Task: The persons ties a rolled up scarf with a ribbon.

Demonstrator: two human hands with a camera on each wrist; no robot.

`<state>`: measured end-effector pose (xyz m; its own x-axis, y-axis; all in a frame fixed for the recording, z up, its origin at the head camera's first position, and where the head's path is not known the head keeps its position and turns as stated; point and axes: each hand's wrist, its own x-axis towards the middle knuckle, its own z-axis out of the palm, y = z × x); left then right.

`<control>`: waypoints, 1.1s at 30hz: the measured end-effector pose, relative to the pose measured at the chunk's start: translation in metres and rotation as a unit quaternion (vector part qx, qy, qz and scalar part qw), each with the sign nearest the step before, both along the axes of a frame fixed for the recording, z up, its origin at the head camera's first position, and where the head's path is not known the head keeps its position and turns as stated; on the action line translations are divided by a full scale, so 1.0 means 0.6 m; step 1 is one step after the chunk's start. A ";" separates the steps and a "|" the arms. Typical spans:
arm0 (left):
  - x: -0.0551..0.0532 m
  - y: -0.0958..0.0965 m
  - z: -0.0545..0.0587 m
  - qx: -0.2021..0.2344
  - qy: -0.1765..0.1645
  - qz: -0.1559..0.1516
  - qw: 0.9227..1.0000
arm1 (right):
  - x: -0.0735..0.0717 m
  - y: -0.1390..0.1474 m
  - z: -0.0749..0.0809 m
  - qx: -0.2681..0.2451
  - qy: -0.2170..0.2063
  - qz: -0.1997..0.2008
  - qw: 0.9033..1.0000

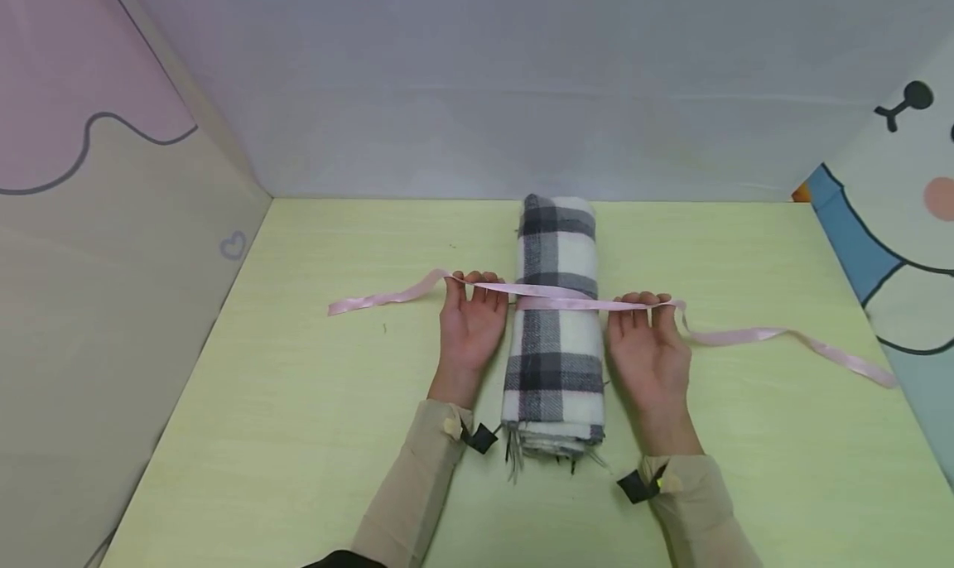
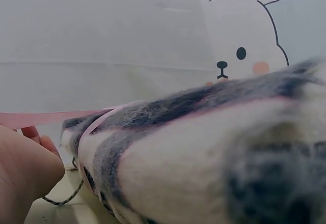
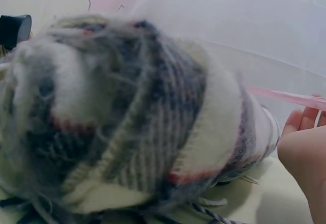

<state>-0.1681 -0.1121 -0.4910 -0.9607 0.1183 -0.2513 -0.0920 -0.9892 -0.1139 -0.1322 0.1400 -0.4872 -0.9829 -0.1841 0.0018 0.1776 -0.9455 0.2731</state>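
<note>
A grey-and-white checked scarf (image 1: 577,336), folded into a long bundle with fringe at its near end, lies lengthwise on the table. Around its middle runs a pink ribbon (image 1: 555,305), its two lengths crossing on top. Left of the bundle, my left hand (image 1: 473,328) is palm up and pinches one length between thumb and fingers. My right hand (image 1: 651,361), also palm up, pinches the other length on the right side. Between the hands the ribbon is stretched nearly straight; its loose ends trail outward on both sides. In both wrist views the scarf hides much of the table.
The pale yellow table (image 1: 298,435) meets a plain backdrop (image 1: 477,137) along its far edge. Printed cloth panels stand at the left and right. Small black wrist straps (image 1: 479,438) sit at the cuffs, near the fringe.
</note>
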 end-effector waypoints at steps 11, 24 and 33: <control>0.000 -0.015 0.001 0.055 0.034 0.027 0.998 | -0.001 0.009 0.001 -0.026 -0.004 -0.033 0.999; -0.001 -0.025 0.001 0.069 0.029 0.041 0.996 | -0.004 0.021 -0.005 -0.022 -0.025 -0.063 0.997; -0.001 -0.029 0.003 0.063 0.026 0.047 0.997 | -0.004 0.024 -0.005 -0.013 0.003 -0.047 0.999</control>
<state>-0.1688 -0.1297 -0.4889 -0.9802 0.0542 -0.1904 -0.0082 -0.9720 -0.2348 -0.1345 0.1545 -0.4902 -0.9959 -0.0901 0.0104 0.0891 -0.9509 0.2963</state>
